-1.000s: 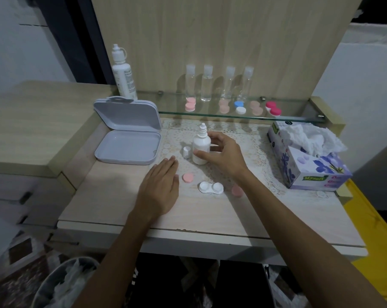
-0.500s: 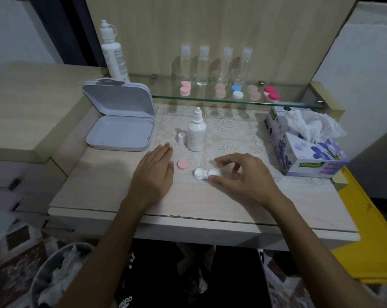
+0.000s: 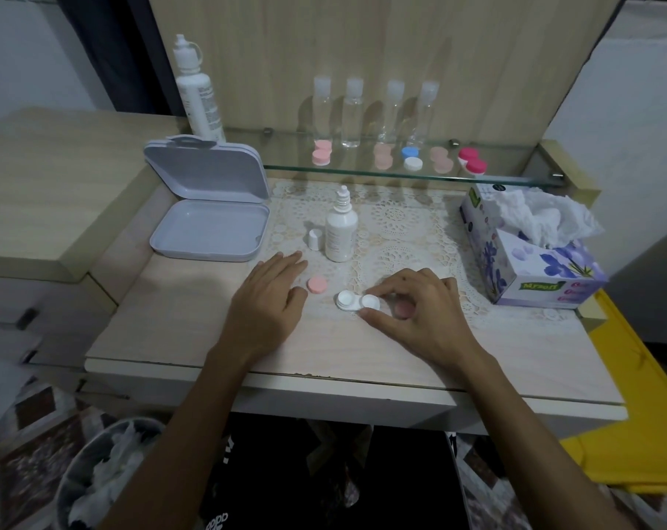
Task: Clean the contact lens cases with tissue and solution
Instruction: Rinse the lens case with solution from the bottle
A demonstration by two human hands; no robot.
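Moved since a second ago: right hand [image 3: 419, 311] has left the small solution bottle [image 3: 341, 232] and come down to the white lens case [image 3: 357, 301], now pinching its right cup between thumb and forefinger; judged ready to lift for wiping. Left hand [image 3: 268, 300]: unchanged, flat on the counter [image 3: 163, 327], fingers straight, holding nothing. Case lies on the counter between the hands, both cups uncapped. Count: one pink cap [image 3: 317, 285] beside the left fingers; one bottle cap [image 3: 315, 239] just left of the small bottle; one tall solution bottle [image 3: 196, 88]; four clear bottles [image 3: 353, 112] and five lens cases on the glass shelf [image 3: 515, 177]; one tissue box [image 3: 530, 254]; one open grey box [image 3: 209, 208].
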